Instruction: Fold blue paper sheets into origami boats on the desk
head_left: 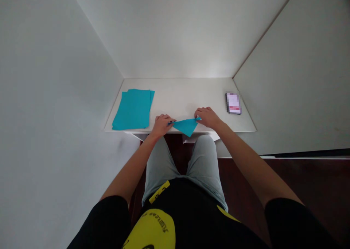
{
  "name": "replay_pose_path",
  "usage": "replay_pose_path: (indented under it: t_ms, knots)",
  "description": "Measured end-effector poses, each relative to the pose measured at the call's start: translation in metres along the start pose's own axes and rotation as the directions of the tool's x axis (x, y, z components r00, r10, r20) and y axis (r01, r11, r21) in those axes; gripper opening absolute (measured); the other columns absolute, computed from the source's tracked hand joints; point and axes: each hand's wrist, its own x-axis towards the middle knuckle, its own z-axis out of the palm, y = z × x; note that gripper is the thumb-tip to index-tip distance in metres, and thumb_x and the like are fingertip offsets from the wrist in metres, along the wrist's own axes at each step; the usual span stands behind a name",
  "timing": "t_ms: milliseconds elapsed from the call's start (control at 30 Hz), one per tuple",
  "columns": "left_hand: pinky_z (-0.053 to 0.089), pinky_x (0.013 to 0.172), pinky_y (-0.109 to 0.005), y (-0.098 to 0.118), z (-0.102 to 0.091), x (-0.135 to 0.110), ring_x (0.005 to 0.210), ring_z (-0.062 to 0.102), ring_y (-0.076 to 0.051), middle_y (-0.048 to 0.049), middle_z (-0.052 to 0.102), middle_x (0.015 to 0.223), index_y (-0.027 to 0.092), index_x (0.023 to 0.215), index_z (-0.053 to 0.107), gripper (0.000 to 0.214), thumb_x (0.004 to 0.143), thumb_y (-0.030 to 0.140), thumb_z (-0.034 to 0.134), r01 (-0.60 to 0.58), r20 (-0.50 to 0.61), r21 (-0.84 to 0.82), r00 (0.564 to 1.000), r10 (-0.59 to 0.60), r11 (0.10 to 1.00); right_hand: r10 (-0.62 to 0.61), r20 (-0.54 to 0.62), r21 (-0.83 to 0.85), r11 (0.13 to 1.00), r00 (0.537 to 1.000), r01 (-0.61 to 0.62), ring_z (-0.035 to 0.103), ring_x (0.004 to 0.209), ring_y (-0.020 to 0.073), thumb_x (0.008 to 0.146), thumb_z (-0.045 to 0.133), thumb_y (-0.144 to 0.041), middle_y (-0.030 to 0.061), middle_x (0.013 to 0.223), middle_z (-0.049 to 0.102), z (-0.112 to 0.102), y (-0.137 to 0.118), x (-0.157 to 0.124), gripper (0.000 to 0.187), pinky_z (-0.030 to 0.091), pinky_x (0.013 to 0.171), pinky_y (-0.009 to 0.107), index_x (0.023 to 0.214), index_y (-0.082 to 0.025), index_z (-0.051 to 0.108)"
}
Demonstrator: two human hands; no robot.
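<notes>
A folded piece of blue paper, roughly triangular, stretches between my two hands at the front edge of the white table. Its point hangs down past the edge, toward me. My left hand pinches the left corner, fingers closed on it. At the right corner my right hand grips the paper between thumb and fingers. The exact folds under my fingertips are too small to make out.
On the table's left lies a stack of blue paper sheets. A phone with a lit, blurred screen rests at the right end. White walls enclose the table at the back and both sides.
</notes>
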Motion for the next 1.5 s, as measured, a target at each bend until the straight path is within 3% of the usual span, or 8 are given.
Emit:
replay_pose_path:
  t_ms: [200,367,500,867,1067,1200,1333,1500]
  knots:
    - [0.042,0.122,-0.047,0.023,0.022,-0.031,0.142,0.061,-0.025,-0.0052,0.068,0.154,0.029,0.144,0.072,0.051,0.102,0.012,0.05,-0.13,-0.007,0.159,0.991,0.133,0.979,-0.014,-0.036,-0.028,1.0,0.999,0.013,0.071,0.127,0.0311,0.1,0.055,-0.009,0.0176,0.144,0.072,0.02,-0.047,-0.01,0.039,0.048,0.11,0.046,0.134,-0.016,0.072]
    - [0.027,0.137,-0.048,0.033,0.039,-0.048,0.164,0.038,-0.026,-0.0153,0.045,0.173,0.01,0.167,0.045,0.068,0.1,0.02,0.049,-0.142,-0.013,0.197,0.989,0.147,0.97,-0.105,-0.108,0.177,0.976,0.989,0.123,0.041,0.162,0.033,0.099,0.057,-0.023,0.019,0.173,0.043,0.054,-0.103,-0.012,0.072,0.035,0.132,0.053,0.168,-0.01,0.042]
    - [0.021,0.14,-0.05,0.03,0.04,-0.053,0.168,0.029,-0.027,-0.0176,0.036,0.177,0.007,0.17,0.037,0.073,0.101,0.026,0.051,-0.158,0.015,0.146,0.987,0.157,0.977,-0.021,-0.2,0.314,0.946,0.98,0.085,0.029,0.168,0.033,0.105,0.054,-0.043,0.0171,0.179,0.032,0.075,-0.125,-0.013,0.083,0.03,0.137,0.056,0.177,-0.013,0.022]
    - [0.027,0.137,-0.052,0.019,0.041,-0.053,0.163,0.04,-0.025,-0.0102,0.048,0.171,0.022,0.166,0.049,0.057,0.108,0.028,0.05,-0.11,-0.077,0.031,0.991,0.112,0.994,0.195,-0.23,0.244,0.96,0.953,-0.138,0.033,0.166,0.0347,0.106,0.05,-0.068,0.0203,0.179,0.033,0.089,-0.038,-0.073,0.09,0.024,0.135,0.06,0.175,-0.016,0.027]
    - [0.036,0.132,-0.052,0.014,0.034,-0.055,0.148,0.06,-0.023,-0.0067,0.073,0.147,0.028,0.136,0.075,0.035,0.105,0.022,0.059,-0.08,-0.115,-0.093,0.991,0.069,0.992,0.257,-0.314,0.269,0.947,0.914,-0.174,0.051,0.149,0.0356,0.104,0.057,-0.062,0.0182,0.161,0.059,0.086,-0.045,-0.08,0.067,0.035,0.123,0.054,0.156,-0.019,0.057]
    - [0.054,0.113,-0.042,0.012,0.015,-0.049,0.12,0.073,-0.023,-0.0063,0.082,0.12,0.025,0.114,0.079,0.017,0.101,0.028,0.067,0.062,-0.138,-0.265,0.985,-0.102,0.962,0.368,-0.349,0.381,0.896,0.862,-0.228,0.063,0.124,0.032,0.109,0.05,-0.049,0.012,0.128,0.076,0.085,-0.058,-0.08,0.036,0.038,0.11,0.049,0.123,-0.027,0.075]
    - [0.056,0.092,-0.032,0.004,-0.002,-0.031,0.096,0.071,-0.02,-0.0017,0.079,0.1,0.023,0.107,0.076,0.019,0.1,0.039,0.069,0.201,-0.117,-0.366,0.959,-0.259,0.909,0.487,-0.302,0.536,0.798,0.82,-0.277,0.068,0.101,0.0272,0.11,0.046,-0.054,0.0076,0.101,0.078,0.084,-0.058,-0.068,0.04,0.039,0.102,0.045,0.106,-0.026,0.074]
    - [0.052,0.081,-0.03,-0.004,0.0,-0.008,0.084,0.067,-0.019,0.0015,0.074,0.088,0.025,0.109,0.076,0.02,0.096,0.039,0.072,0.28,-0.059,-0.294,0.949,-0.309,0.914,0.586,-0.291,0.518,0.761,0.756,-0.391,0.067,0.102,0.0292,0.106,0.048,-0.059,0.0085,0.1,0.077,0.081,-0.046,-0.043,0.043,0.036,0.1,0.048,0.1,-0.024,0.073]
